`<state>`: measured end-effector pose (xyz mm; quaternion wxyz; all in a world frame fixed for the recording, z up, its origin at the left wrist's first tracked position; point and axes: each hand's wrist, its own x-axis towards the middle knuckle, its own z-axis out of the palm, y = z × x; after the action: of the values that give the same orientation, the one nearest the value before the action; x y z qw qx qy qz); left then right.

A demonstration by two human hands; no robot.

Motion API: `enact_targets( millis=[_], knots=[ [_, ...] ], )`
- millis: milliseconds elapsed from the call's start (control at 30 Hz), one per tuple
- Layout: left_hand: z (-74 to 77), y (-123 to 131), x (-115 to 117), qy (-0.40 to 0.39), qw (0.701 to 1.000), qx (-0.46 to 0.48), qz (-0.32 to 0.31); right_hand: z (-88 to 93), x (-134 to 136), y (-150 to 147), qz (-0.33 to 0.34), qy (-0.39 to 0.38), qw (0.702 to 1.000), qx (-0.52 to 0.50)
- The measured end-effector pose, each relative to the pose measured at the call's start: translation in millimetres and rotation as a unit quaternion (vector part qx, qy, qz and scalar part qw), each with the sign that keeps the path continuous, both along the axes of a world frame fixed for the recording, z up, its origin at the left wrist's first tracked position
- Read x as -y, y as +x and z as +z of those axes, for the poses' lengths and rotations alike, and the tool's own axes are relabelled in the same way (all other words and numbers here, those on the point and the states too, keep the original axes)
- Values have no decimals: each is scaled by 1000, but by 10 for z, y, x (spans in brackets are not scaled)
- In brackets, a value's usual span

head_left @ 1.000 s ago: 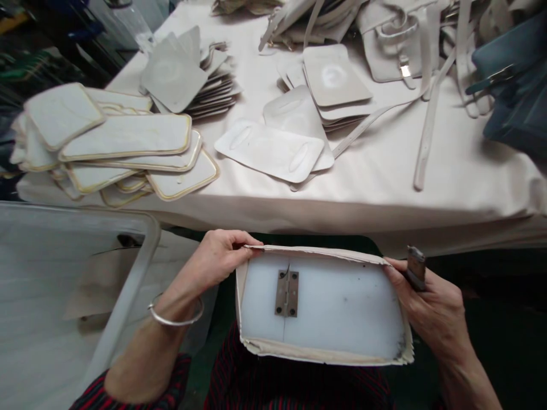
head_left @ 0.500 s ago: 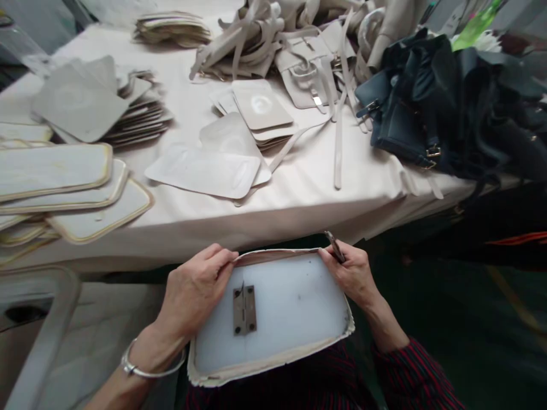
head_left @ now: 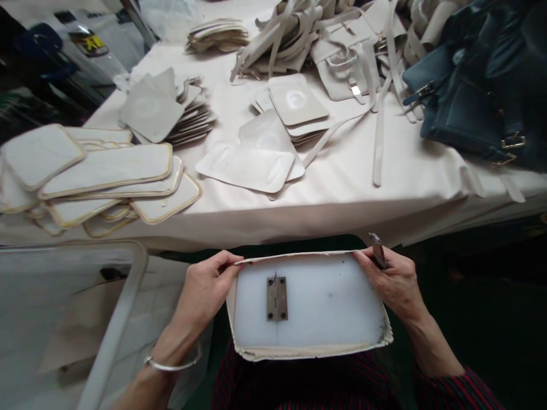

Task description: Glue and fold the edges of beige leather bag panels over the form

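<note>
Plate point(head_left: 316, 307) has levelled since half a second ago: near edge then dropped to the left, now runs almost straight across. View has swung back left too; counter point(head_left: 342, 196) items keep their layout. Plate is near centre, in front of the counter's near edge, above the striped clothing. White face up, beige rim point(head_left: 294, 352) around it, metal hinge point(head_left: 277, 299) left of centre, dark marks at near right corner. Left hand point(head_left: 207, 290): fingers clamped on the rim at the far left corner; bangle point(head_left: 173, 364) on that wrist. Right hand point(head_left: 393, 279): thumb at the far right corner, fingers clamped on rim there, same hand also gripping a dark tool point(head_left: 378, 251), tip pointing far. Rim along the far edge runs between the two hands. Near left: translucent bin point(head_left: 139, 273), brown sheet inside. Counter, left: yellow-edged panels point(head_left: 106, 165) piled, grey panels point(head_left: 151, 111) stacked just beyond. Middle: loose white panel point(head_left: 245, 168) overlapping others. Far: heap of beige bags point(head_left: 342, 65), one strap point(head_left: 378, 148) hanging toward near side. Right: dark blue bag point(head_left: 465, 108) with buckles.
</note>
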<state>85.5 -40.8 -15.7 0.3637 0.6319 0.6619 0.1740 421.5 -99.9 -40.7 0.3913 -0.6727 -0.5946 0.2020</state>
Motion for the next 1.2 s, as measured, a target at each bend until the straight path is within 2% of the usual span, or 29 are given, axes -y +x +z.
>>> enact_targets(
  millis=[100,200,267,333,433,533,600,667,767,833,933,1067,1100,1133,1200],
  knots=[
    [10,-96,-128,-130,984,118,-26,7,-2,-13,-11,-18,1000,4],
    [120,-136,-141,-158,971,151,-93,7,6,-27,-17,-20,1000,4],
    [192,-108,-106,-127,971,139,-144,3,8,-35,-16,-14,1000,4],
    [209,-36,-72,-64,978,81,-180,1,3,-35,-13,-10,1000,2],
    [117,129,-48,96,975,-64,-187,8,-18,-19,-6,-12,1000,-4],
    [5,273,-30,255,925,-195,-206,15,-45,6,16,-11,1000,4],
    [-4,301,-22,300,893,-249,-225,14,-53,16,23,-10,1000,9],
    [50,271,-39,279,897,-241,-245,10,-48,17,20,-10,1000,13],
    [161,204,-140,171,932,-132,-292,4,-27,15,25,-7,1000,14],
    [184,211,-235,125,939,-85,-309,2,-21,18,30,-3,999,12],
    [125,324,-330,163,916,-124,-345,2,-40,29,28,-3,1000,7],
    [53,456,-258,318,826,-249,-394,5,-65,26,20,0,1000,11],
    [56,451,-213,333,816,-264,-392,8,-49,17,11,4,1000,11],
    [66,425,-164,329,821,-266,-384,13,-16,6,1,6,1000,9],
    [93,322,-62,268,868,-236,-347,35,98,-18,-15,-16,1000,-1]
  ],
)
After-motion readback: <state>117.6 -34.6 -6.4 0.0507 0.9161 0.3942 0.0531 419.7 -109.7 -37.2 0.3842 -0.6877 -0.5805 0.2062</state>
